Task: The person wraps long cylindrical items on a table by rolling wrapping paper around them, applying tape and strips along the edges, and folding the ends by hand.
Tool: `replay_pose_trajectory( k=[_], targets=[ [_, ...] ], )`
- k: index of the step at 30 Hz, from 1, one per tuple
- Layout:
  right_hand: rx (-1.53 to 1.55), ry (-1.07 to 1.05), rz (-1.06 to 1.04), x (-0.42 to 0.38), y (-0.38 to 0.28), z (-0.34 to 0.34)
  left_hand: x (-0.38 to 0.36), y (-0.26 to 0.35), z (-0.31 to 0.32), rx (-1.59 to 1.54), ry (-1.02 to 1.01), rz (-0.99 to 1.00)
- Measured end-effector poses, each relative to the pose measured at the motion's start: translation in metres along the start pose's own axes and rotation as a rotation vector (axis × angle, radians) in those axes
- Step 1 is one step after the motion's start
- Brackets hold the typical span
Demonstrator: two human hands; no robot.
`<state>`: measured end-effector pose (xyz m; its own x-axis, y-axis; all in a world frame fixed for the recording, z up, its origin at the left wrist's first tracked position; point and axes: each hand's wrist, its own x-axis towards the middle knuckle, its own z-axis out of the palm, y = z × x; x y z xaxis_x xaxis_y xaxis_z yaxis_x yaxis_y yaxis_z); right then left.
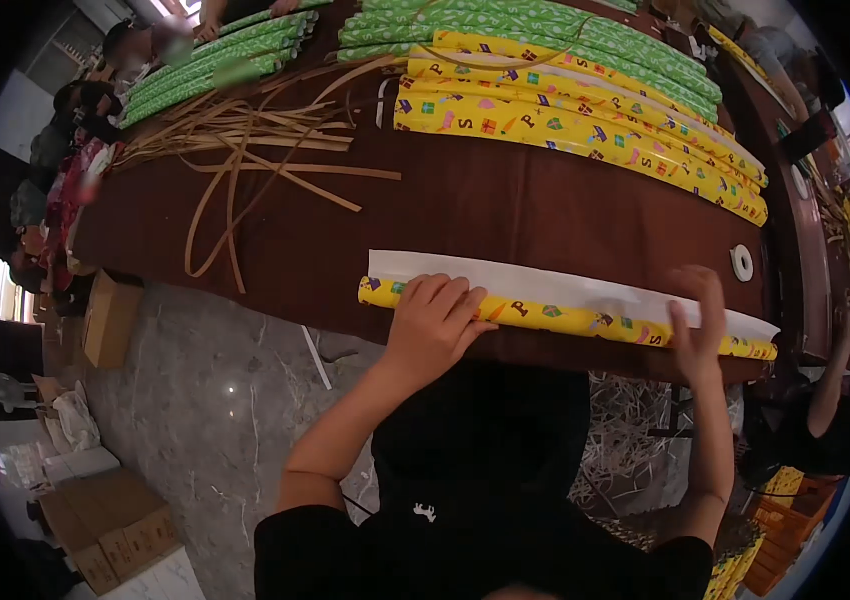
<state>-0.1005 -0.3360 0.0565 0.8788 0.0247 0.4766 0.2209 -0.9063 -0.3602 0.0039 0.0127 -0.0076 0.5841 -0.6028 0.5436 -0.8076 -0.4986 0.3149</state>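
Observation:
A roll of yellow printed wrapping paper [545, 316] lies along the near edge of the brown-covered table, its loose white-backed edge [505, 272] standing up on the far side. My left hand [435, 318] is curled over the roll near its left end, fingers together on top and thumb along the near side. Towards the right end, my right hand [700, 318] is raised at the paper with fingers and thumb apart, slightly blurred. To its right sits a white roll of tape [741, 263].
Yellow paper rolls [585, 125] and green ones [235, 62] are stacked across the far side. Tan strips [245, 145] lie tangled at the left. Cardboard boxes [110, 525] stand on the floor. Another person's arm [835, 365] shows at the right, beside paper shreds [630, 440] below.

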Motion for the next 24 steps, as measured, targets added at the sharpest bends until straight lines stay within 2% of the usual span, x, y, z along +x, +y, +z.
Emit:
replay_pose_trajectory(
  k=[3,5,7,9,10,12,15,19,22,24],
  targets=[
    [0.05,-0.132,-0.343,0.081,-0.065,0.063,0.005,0.004,-0.006,-0.048,0.014,-0.011],
    [0.211,-0.183,-0.41,0.117,-0.089,0.11,0.0,0.002,-0.002,-0.046,0.033,-0.003],
    [0.232,-0.505,-0.322,0.143,-0.116,0.148,-0.002,0.004,0.0,-0.019,0.072,-0.014],
    [0.013,-0.775,-0.329,0.166,-0.144,0.167,-0.006,0.002,0.003,0.007,0.079,0.006],
    [0.019,-0.758,-0.346,0.177,-0.153,0.174,-0.008,0.002,0.005,0.007,0.094,0.009],
    [0.078,-1.091,-0.283,0.195,-0.165,0.187,-0.008,0.004,0.004,0.017,0.112,0.019],
    [0.226,-1.08,-0.357,0.193,-0.164,0.204,-0.007,0.004,0.003,0.005,0.104,0.018],
    [0.236,-0.973,-0.364,0.183,-0.156,0.211,-0.01,0.001,0.004,0.013,0.055,0.003],
    [0.409,-0.926,-0.333,0.181,-0.143,0.215,-0.009,0.0,0.003,0.008,0.074,0.023],
    [0.644,-0.911,-0.239,0.183,-0.139,0.218,-0.01,-0.001,0.0,-0.054,0.039,0.014]
  ],
)
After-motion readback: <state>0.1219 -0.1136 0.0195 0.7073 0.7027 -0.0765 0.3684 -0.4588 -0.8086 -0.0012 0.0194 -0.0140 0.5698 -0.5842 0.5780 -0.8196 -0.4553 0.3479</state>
